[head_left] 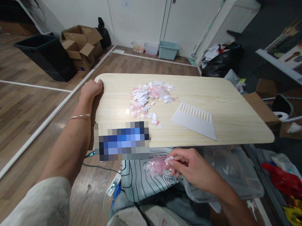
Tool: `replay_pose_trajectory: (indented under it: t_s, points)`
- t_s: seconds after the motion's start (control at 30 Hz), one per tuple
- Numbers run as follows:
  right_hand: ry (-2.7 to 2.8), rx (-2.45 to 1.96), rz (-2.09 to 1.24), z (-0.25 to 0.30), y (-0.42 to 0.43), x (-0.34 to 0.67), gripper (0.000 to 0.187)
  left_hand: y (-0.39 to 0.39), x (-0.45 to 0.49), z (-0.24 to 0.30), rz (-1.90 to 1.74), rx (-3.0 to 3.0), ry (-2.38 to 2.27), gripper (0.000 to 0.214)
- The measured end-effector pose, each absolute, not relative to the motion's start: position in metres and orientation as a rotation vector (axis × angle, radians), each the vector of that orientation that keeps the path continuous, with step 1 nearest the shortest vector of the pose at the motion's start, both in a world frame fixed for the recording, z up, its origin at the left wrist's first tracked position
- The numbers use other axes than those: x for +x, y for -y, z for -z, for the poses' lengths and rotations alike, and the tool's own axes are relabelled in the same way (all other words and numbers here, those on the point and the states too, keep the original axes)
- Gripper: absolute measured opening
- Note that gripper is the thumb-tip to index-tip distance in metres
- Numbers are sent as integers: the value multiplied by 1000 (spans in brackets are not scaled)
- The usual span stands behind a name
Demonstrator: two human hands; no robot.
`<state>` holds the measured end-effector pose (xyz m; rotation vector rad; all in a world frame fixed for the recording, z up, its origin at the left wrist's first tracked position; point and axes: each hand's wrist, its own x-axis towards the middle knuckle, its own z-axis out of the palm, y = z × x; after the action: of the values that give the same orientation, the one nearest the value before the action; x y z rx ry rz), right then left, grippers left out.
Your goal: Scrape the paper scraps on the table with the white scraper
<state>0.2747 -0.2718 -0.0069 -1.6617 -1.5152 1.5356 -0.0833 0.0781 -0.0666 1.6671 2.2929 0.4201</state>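
Obs. from beside the table: the R hand (189, 163) is bent at the wrist, palm turned inward, forearm coming up from the lower R. Thumb and forefinger are pinched together on a small white paper-like slip (169, 159); remaining fingers curl loosely beneath. The slip is held right at the side of a crumpled, clear-and-pink plastic packet (155, 166), which lies over the lap on a white cloth item with black lines (136, 180). Whether slip and packet are joined — cannot tell.

L arm is stretched well forward, L hand (91, 89) at the L edge of the pale wood-grain table with rounded corners (227, 99). Fingers look curled there; underside hidden, so can't confirm a firm clamp on the edge.

Step in hand, in my judgement: R hand handling slip and packet at lap level, L arm prob. bracing. Next move would seem to call for a steady pinch on the slip, w/ the light packet kept from sliding. On the tabletop: a loose heap of white slips and pink film (142, 95), approx. mid-table, and a flat white slotted plate (195, 124) to its R, nearer the front edge.
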Motion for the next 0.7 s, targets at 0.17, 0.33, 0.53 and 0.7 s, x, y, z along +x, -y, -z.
replay_pose_trajectory:
  t_s: [0.17, 0.33, 0.53, 0.7]
  points:
    - [1604, -1680, -1513, 7, 269, 273, 37, -79, -82, 65, -409, 1664, -2286, 73]
    - [1590, -1695, -1564, 9, 269, 270, 42, -80, -82, 66, -414, 1666, -2295, 76]
    - [1647, -1691, -1629, 7, 270, 269, 38, -81, -84, 67, -434, 1660, -2282, 77]
    - [1659, -1646, -1700, 4, 268, 268, 32, -80, -83, 66, -417, 1660, -2293, 76]
